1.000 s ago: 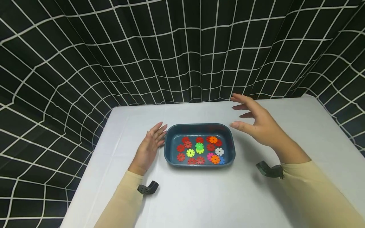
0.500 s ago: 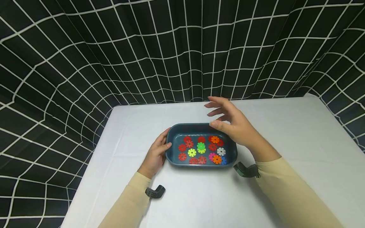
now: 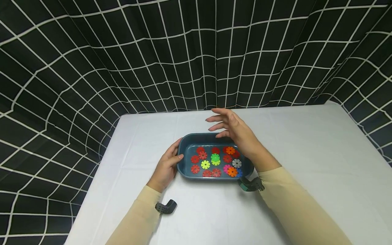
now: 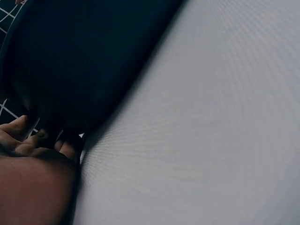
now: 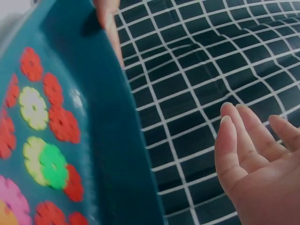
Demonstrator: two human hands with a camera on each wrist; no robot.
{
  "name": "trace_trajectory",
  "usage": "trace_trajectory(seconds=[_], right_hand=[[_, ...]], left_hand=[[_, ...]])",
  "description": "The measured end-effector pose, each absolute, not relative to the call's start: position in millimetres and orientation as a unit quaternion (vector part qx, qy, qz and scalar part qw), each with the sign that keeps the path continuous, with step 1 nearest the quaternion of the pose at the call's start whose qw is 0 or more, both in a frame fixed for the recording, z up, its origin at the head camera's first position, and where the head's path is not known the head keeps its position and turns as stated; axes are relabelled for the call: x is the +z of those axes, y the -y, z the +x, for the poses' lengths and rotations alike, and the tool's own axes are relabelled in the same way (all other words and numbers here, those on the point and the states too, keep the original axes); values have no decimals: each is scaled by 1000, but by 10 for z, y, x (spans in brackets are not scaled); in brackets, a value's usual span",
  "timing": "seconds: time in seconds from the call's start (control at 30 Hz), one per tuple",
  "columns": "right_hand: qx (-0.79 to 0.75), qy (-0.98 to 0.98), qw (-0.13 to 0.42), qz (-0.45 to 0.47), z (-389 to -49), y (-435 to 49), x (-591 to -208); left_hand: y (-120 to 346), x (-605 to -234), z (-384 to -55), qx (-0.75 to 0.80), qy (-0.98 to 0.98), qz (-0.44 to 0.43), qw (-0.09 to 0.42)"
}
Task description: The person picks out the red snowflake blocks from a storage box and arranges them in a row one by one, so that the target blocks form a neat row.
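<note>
A dark teal plastic tub (image 3: 196,139) holds several flower-shaped notched discs on its floor. Most are red; the others include a bright green disc (image 3: 215,157), a yellow disc (image 3: 205,164), a white disc (image 3: 237,163) and an orange disc (image 3: 232,172). My left hand (image 3: 164,169) grips the tub's left end, thumb at the rim and fingers around the outer wall. Over the tub's back right part, my right hand (image 3: 237,131) hovers with fingers spread and nothing in them. The right wrist view shows its palm (image 5: 272,183) apart from the tub wall.
A white cloth covers the table (image 3: 196,211). Behind and at both sides hangs a black curtain (image 3: 183,61) with a white grid. Each sleeve carries a dark wrist mount, the left mount (image 3: 166,207) and the right mount (image 3: 251,184).
My left hand has moved in from beside the tub and taken hold of its left end. My right hand has swept leftward from beyond the tub's right side to above it.
</note>
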State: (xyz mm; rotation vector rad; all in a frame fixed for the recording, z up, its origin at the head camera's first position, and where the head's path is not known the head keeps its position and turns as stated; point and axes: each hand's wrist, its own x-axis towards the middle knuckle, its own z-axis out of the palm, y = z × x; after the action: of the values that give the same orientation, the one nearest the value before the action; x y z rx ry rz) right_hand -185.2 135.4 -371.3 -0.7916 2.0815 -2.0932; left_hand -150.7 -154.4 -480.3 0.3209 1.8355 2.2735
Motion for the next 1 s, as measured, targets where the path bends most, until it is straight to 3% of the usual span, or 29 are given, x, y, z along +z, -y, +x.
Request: trace_trajectory(seconds=[0.5,1.0], right_hand=[[-707,-666,127,-201,-1986,-1062,-4058],[-591,-758,200,-190,-2052,-937,-4337]], left_hand=[[1559,-4825,-1525,771,-618,110,106],[1575,-4812,-1523,775,-610,115,119]])
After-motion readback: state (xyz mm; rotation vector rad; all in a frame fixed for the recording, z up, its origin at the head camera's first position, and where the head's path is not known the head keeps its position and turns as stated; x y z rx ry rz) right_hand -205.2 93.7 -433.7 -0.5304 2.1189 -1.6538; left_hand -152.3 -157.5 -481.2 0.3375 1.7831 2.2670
